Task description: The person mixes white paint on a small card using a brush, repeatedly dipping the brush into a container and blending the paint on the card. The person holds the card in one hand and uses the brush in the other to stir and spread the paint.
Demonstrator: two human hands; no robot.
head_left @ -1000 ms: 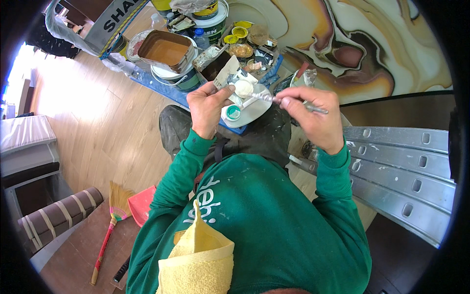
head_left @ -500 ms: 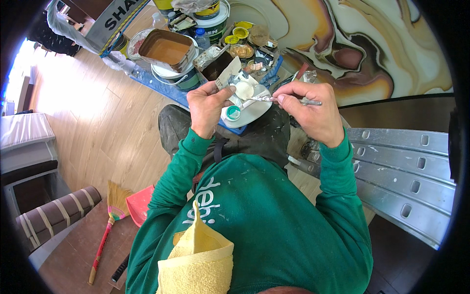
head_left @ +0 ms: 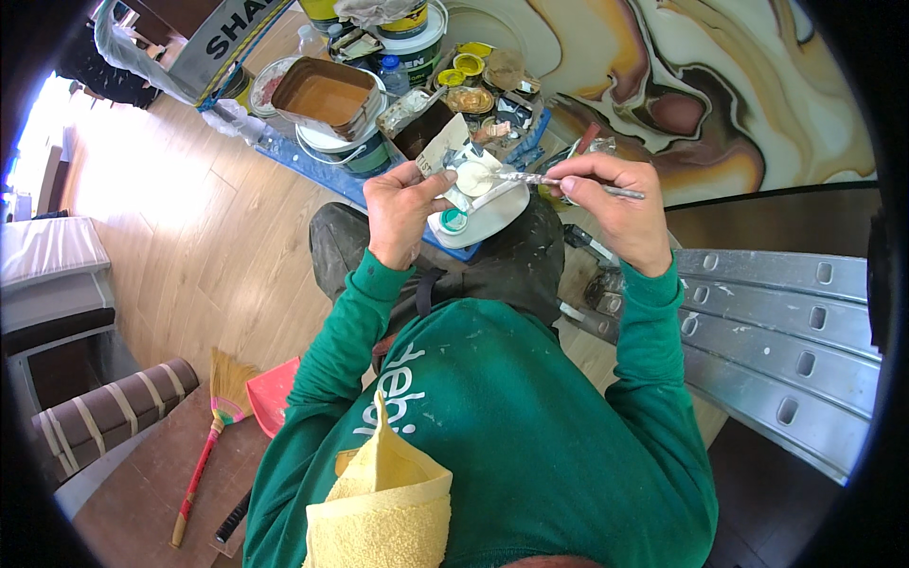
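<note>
In my left hand (head_left: 396, 206) is a small pale scrap of card (head_left: 441, 142), pinched between thumb and fingers, with a round white blob (head_left: 473, 178) on or beside it. My right hand (head_left: 614, 208) grips a thin, paint-smeared tool (head_left: 625, 192), like a brush or small knife, whose tip reaches that white blob. Just below, a white oval tray or lid (head_left: 497, 218) holds a small teal container (head_left: 454, 221) and rests over a blue board (head_left: 356, 191) by my knees.
Paint buckets (head_left: 409, 28), a brown plastic tub (head_left: 320, 90) and small jars (head_left: 468, 64) crowd ahead. A marbled panel (head_left: 701, 57) stands at upper right, an aluminium ladder (head_left: 767, 331) at right. At lower left are a broom (head_left: 230, 383), red dustpan (head_left: 270, 388) and padded roll (head_left: 114, 414).
My right hand has moved slightly right with the tool, which now lies flatter and has shifted over the white blob. My left hand stays about in place, holding the card.
</note>
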